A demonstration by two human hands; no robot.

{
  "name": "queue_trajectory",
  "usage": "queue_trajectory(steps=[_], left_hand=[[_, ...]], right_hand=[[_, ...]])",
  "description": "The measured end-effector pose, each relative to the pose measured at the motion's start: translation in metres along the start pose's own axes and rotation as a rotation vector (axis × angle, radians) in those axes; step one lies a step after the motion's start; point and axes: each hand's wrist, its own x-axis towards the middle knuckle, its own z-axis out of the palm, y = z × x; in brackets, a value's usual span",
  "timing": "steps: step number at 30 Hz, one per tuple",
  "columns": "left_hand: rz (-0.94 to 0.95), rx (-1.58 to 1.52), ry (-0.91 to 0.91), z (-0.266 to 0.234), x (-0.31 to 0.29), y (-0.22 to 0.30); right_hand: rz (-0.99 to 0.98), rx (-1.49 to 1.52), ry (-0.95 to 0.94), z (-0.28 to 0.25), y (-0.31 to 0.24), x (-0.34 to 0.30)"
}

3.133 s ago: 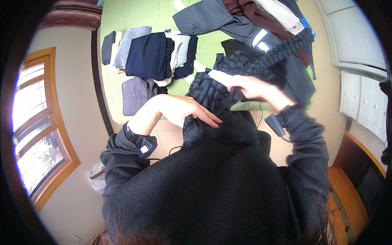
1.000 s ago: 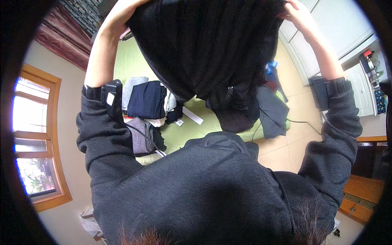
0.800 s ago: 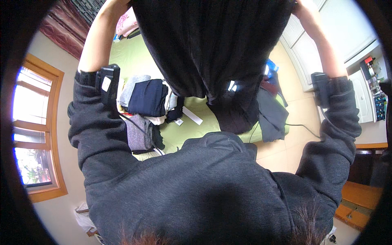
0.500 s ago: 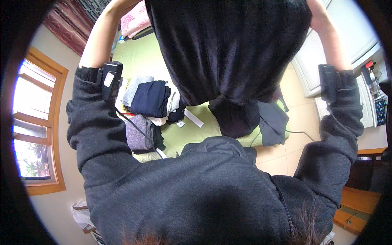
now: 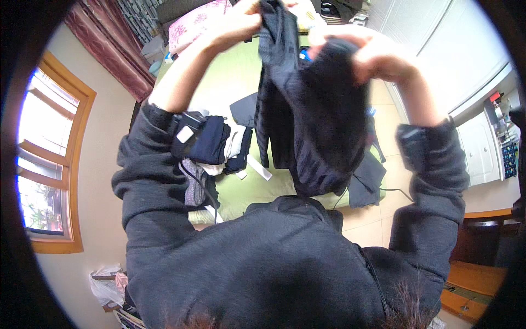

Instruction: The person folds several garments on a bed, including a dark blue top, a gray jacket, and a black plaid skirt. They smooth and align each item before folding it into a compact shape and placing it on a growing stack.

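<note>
A black garment (image 5: 329, 120) hangs in loose folds between my raised hands, above a bed with a light green sheet (image 5: 230, 74). My left hand (image 5: 244, 23) grips it by a bunched upper edge. On the other side my right hand (image 5: 381, 57) has its fingers closed round the cloth, slightly blurred. Whether it is a top or trousers I cannot make out. Left of the garment lie folded clothes: a navy one (image 5: 208, 137), a white one (image 5: 234, 143) and a grey one (image 5: 194, 178). A dark grey garment (image 5: 367, 178) drapes over the bed's right edge.
A pink floral pillow (image 5: 200, 22) lies at the bed's far end. A white strip (image 5: 259, 167) is on the sheet near the folded clothes. A wooden-framed window (image 5: 60, 153) stands at left, white cupboards (image 5: 460, 38) at right. A thin cable (image 5: 397, 191) crosses the tiled floor.
The black garment was spread wide between my hands; now it is gathered and narrower. My hands have come closer together, with the left moving right and the right moving left and lower.
</note>
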Motion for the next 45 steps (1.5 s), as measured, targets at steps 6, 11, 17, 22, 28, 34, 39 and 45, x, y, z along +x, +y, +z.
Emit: queue_trajectory(steps=[6,11,17,22,28,34,39,45], left_hand=[[-0.375,-0.672,-0.009,0.055,-0.009,0.013],[-0.678,-1.082,0.041,0.077,-0.018,0.009],[-0.683,-1.005,-0.057,0.064,-0.031,0.008],[-0.127,-0.119,-0.108,0.072,-0.031,0.003],[-0.142,-0.282,-0.196,0.064,-0.009,-0.01],[-0.205,-0.043,-0.177,0.054,-0.008,-0.001],[-0.165,-0.076,-0.236,0.047,-0.002,-0.011],[-0.24,-0.121,-0.131,0.035,-0.015,-0.047]], right_hand=[[-0.179,-0.558,0.267,0.021,0.016,0.019],[-0.207,-0.418,0.305,0.022,0.05,0.022],[-0.064,-0.656,0.429,0.017,0.081,0.042],[-0.203,-0.379,0.3,0.021,0.077,0.063],[-0.194,-0.156,0.755,0.039,0.089,0.055],[-0.209,0.231,0.675,0.088,0.128,0.041],[0.156,-0.413,0.229,0.108,0.16,0.012],[0.351,-0.199,-0.103,0.148,0.231,-0.031]])
